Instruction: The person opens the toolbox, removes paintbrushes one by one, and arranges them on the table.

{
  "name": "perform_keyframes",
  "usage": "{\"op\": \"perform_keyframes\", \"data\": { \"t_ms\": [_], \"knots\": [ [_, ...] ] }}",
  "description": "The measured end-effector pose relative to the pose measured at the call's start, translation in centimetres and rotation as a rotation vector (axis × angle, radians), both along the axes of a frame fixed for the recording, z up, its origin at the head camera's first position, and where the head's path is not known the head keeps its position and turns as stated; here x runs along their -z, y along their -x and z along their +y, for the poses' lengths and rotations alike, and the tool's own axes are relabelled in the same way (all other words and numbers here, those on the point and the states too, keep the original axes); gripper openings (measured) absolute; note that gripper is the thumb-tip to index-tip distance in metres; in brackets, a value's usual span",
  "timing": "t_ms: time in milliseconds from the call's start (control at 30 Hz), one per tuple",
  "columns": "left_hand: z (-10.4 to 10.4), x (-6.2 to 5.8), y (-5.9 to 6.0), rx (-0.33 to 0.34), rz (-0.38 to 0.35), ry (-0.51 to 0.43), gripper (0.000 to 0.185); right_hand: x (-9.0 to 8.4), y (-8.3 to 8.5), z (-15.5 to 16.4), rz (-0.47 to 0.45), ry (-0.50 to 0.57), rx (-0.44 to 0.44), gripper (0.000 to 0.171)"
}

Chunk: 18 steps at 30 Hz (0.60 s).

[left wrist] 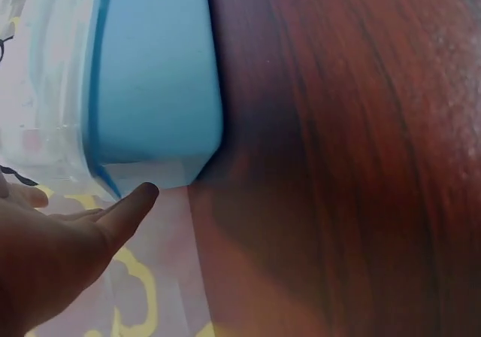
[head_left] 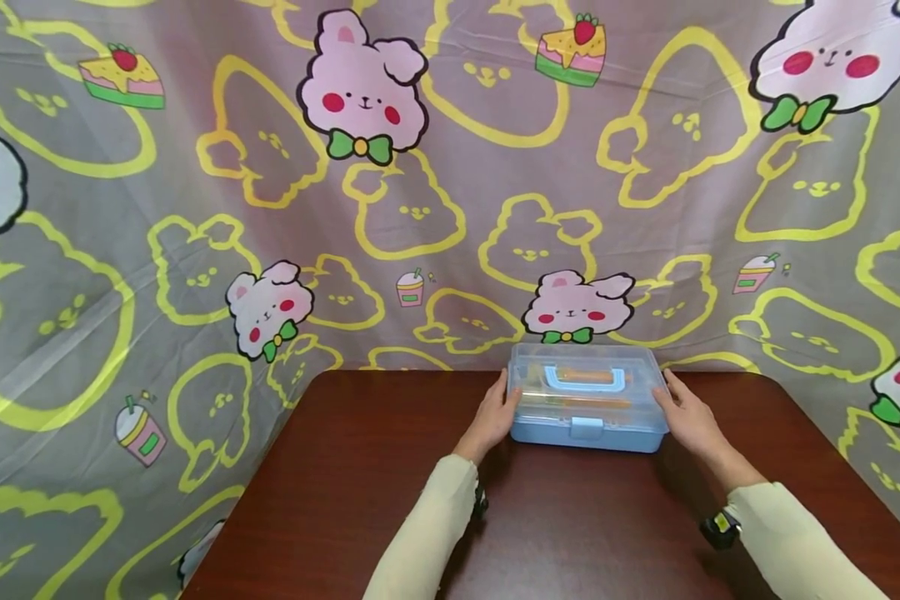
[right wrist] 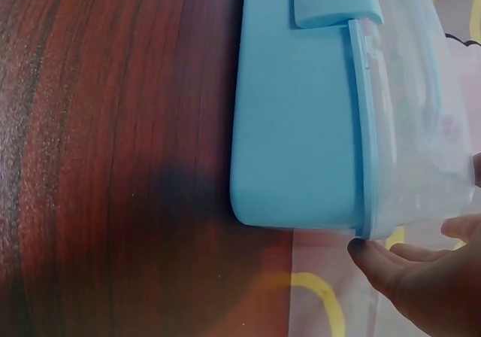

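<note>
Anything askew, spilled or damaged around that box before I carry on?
Nothing stands out: the box sits upright on the table, lid down and latch apparently fastened. I see no spill or damage.

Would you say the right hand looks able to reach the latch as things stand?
Likely yes: the right hand is at the right end of the box, and nothing stands before its latch.

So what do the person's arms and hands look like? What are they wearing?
The left hand and right hand are bare, with no gloves. Both arms have plain, pale cream sleeves. A small black device with a yellowish patch is at the right wrist; something dark peeks out at the left.
</note>
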<state>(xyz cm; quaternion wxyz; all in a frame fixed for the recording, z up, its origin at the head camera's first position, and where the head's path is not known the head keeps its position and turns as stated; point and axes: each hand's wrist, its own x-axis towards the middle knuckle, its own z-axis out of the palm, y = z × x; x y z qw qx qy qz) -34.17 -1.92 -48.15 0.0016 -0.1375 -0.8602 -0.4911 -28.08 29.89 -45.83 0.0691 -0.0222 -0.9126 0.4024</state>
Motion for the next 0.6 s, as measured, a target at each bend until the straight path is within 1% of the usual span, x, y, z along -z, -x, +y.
{"op": "perform_keyframes", "data": {
  "t_ms": [100,200,367,433,600],
  "knots": [
    [0.26,0.23,0.16,0.011,0.0,-0.019,0.061,0.29,0.08,0.1,0.017,-0.001,-0.003,0.068],
    [0.48,0.39,0.24,0.006,-0.007,-0.036,0.061,0.44,0.19,0.11,0.029,0.007,-0.02,0.066],
    [0.68,0.56,0.36,-0.013,-0.028,-0.046,0.06,0.52,0.18,0.07,0.009,0.032,-0.037,0.066],
    [0.75,0.58,0.48,-0.014,-0.036,-0.05,0.061,0.47,0.11,0.09,0.005,0.029,-0.039,0.065],
    [0.94,0.4,0.55,-0.009,-0.057,-0.08,0.062,0.32,0.01,0.12,0.026,0.004,-0.037,0.064]
  ]
}}
